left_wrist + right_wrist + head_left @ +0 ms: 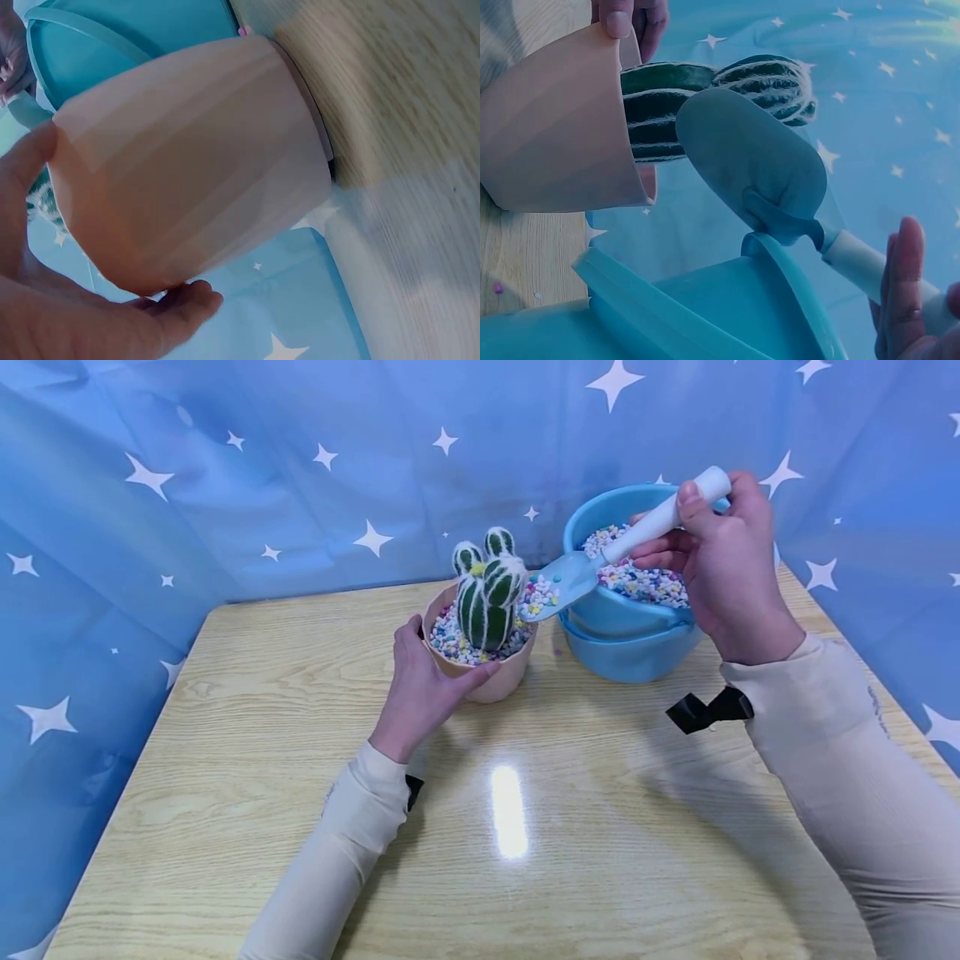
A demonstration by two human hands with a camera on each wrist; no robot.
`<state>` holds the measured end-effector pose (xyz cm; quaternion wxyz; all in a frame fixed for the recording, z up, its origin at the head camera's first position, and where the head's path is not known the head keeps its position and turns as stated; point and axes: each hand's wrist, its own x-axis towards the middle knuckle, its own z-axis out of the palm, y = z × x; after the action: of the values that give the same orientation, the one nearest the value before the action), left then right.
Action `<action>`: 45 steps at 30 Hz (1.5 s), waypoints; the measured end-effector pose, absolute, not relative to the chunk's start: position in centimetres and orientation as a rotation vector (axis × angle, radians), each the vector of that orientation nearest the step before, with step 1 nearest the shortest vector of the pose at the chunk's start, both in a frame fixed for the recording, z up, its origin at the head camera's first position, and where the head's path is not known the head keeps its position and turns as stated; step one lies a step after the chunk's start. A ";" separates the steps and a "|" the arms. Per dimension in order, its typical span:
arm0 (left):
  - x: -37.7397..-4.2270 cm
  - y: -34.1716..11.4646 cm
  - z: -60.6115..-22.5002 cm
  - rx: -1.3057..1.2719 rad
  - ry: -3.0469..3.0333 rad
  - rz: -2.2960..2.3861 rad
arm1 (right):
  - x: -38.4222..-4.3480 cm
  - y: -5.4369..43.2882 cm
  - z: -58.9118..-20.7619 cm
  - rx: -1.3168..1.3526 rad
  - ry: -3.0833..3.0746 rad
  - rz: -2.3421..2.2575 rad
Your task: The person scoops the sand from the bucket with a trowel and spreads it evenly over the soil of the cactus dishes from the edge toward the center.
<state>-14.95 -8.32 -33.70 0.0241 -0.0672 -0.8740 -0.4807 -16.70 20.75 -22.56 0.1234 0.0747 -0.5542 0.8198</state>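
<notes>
A peach flower pot (501, 683) stands on the table, with a green, white-ribbed cactus (483, 610) upright among colored pebbles (450, 639). My left hand (427, 681) holds the pot by its rim, thumb at the near side and fingers at the left. My right hand (723, 556) grips the white handle of a small blue shovel (573, 578). The shovel carries pebbles, and its tip reaches over the pot's right rim beside the cactus. In the right wrist view the blade's underside (742, 157) overlaps the cactus.
A blue bucket (600, 610) filled with colored pebbles is right of the pot, partly behind my right hand. Its handle (660, 300) hangs along its side. Loose pebbles lie on the wooden table (300, 735). A blue star-printed cloth (300, 510) hangs behind the table.
</notes>
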 end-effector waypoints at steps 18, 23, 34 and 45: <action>-15.6 -9.0 -34.2 -0.200 -2.671 -1.689 | -16.6 20.3 -22.5 0.227 -1.659 2.355; -15.6 -8.9 -34.2 -0.199 -2.655 -1.670 | -16.6 20.3 -22.4 0.229 -1.668 2.350; -15.2 -8.4 -34.1 -0.192 -2.630 -1.584 | -16.4 20.0 -22.3 0.227 -1.705 2.343; -15.1 -8.3 -34.3 -0.196 -2.603 -1.556 | -16.3 19.8 -22.2 0.265 -1.681 2.358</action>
<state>-15.07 -8.29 -34.29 0.0512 -0.0643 -0.8555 -0.5113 -16.34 19.75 -22.22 0.1164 0.0906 -0.5741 0.8054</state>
